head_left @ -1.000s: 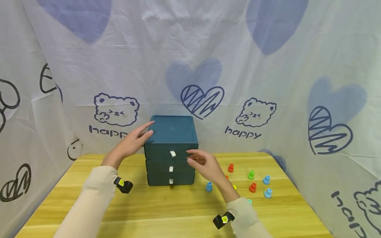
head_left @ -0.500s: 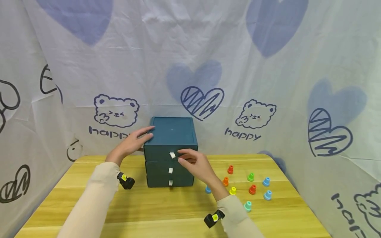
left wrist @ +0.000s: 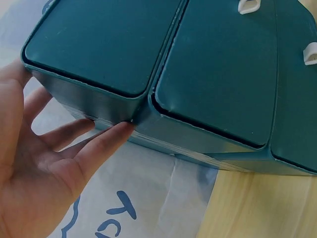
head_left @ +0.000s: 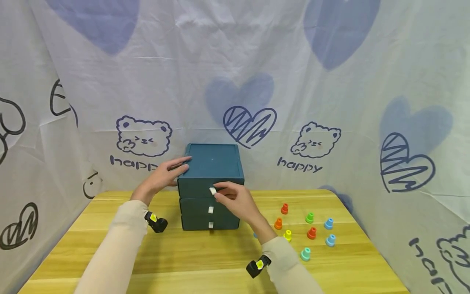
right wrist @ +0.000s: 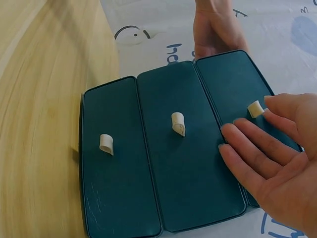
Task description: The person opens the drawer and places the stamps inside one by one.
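Note:
A dark teal box with three stacked drawers point(head_left: 212, 163) stands on the table, each drawer front bearing a small white tab. My left hand point(head_left: 160, 179) rests against the box's left side near the top edge. In the left wrist view, that hand's fingers point(left wrist: 106, 146) lie fairly straight along the side wall. At the top drawer, my right hand point(head_left: 238, 200) has thumb and index finger at its white pull tab point(right wrist: 255, 109), pinching the tab's end. The other fingers point(right wrist: 247, 153) extend in front of the drawer fronts. All drawers sit closed.
Several small coloured cone-shaped pieces stand on the wooden table point(head_left: 176, 261) to the right, among them a yellow piece point(head_left: 287, 235), a red piece point(head_left: 311, 233) and a teal piece point(head_left: 305, 254). A printed white cloth point(head_left: 257, 53) hangs behind and at both sides.
My right hand has moved left from the top drawer's right edge to its pull tab and now pinches it. My left hand has lowered slightly against the box.

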The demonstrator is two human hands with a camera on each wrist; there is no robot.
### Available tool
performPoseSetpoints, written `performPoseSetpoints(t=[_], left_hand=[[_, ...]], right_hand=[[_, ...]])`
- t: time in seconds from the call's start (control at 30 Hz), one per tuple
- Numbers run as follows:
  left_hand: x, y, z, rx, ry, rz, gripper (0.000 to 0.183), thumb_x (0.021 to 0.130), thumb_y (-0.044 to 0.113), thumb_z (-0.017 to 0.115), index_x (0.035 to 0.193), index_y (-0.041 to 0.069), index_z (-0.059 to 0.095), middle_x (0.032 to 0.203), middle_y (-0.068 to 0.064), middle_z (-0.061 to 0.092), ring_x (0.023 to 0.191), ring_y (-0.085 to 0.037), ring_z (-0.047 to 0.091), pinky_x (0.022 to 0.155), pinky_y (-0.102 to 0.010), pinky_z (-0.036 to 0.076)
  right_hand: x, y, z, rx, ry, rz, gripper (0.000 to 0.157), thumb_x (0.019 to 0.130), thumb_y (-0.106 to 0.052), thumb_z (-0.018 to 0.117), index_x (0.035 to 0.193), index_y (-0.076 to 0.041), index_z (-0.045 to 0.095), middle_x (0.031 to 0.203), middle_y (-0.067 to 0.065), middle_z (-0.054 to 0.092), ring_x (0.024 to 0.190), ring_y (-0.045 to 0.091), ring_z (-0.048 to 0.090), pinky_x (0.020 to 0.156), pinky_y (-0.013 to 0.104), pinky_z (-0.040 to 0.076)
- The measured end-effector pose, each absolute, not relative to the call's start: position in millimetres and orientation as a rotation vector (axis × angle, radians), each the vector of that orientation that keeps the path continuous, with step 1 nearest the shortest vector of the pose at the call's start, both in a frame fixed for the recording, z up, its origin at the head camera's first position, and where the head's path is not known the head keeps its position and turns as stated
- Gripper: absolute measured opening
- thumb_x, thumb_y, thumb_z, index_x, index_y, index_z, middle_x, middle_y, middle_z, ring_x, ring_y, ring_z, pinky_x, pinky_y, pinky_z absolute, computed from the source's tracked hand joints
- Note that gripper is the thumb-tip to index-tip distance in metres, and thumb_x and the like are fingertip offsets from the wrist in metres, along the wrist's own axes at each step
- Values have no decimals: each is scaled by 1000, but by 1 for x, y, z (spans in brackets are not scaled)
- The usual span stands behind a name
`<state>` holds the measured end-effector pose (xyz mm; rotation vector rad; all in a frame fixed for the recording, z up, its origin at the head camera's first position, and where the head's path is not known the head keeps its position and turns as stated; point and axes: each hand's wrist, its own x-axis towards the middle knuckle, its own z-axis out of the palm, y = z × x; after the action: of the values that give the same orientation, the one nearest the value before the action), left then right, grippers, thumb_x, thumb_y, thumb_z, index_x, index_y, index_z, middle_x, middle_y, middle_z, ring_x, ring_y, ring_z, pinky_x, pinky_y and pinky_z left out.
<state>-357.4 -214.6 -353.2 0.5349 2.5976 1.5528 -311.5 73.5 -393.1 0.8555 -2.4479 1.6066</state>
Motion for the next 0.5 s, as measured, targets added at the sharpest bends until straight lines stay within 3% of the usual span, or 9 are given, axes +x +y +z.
performPoseSetpoints(t=[0.27, 0.5], left_hand=[[-357, -214, -351, 448, 2556, 1545, 64, 106, 50, 51, 163, 26, 33, 170, -19, 25, 153, -46, 32, 115, -66, 42], [-359, -215, -349, 436, 2550, 1535, 63, 107, 48, 52, 162, 25, 34, 170, -20, 27, 152, -46, 34, 114, -64, 45]], right_hand=[[-313, 67, -396, 869, -2412, 1654, 32, 101, -19, 68, 131, -8, 70, 114, 18, 77, 100, 33, 76, 85, 19, 60], [-313, 61, -399, 847, -2374, 1663, 29, 100, -20, 69, 127, -9, 72, 117, 15, 77, 104, 31, 75, 91, 30, 62]])
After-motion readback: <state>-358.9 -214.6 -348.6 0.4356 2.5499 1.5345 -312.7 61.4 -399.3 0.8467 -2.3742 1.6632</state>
